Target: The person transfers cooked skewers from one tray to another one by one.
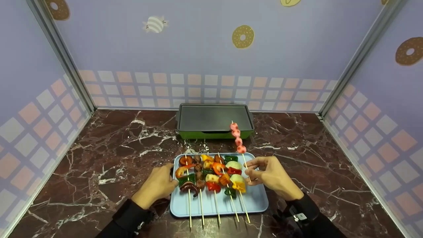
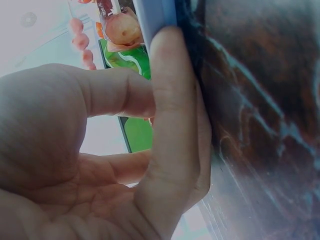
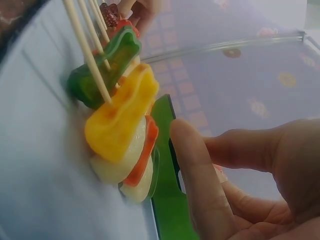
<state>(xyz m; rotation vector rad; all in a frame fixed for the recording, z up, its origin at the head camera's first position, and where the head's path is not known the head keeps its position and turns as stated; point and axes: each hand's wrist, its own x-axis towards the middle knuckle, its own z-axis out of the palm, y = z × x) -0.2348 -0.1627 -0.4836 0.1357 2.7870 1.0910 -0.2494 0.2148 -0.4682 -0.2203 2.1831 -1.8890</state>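
My right hand (image 1: 272, 175) pinches the bare lower stick of a skewer with several pink balls (image 1: 238, 141), which tilts up over the tray's back right. At the left edge of the light blue tray (image 1: 257, 203), my left hand (image 1: 158, 183) grips the rim; the left wrist view has a finger (image 2: 172, 100) along the tray's side. Several more skewers lie side by side on the tray, with sausage, meatballs and pepper pieces, their sticks pointing toward me. In the right wrist view a yellow pepper piece (image 3: 122, 117) is near the right fingers; the held stick is mostly hidden there.
A green grill with a dark flat plate (image 1: 211, 117) stands behind the tray, close to the back wall. The counter (image 1: 109, 178) is dark red marbled stone. Patterned lilac walls (image 1: 198, 49) enclose it at the back, left and right.
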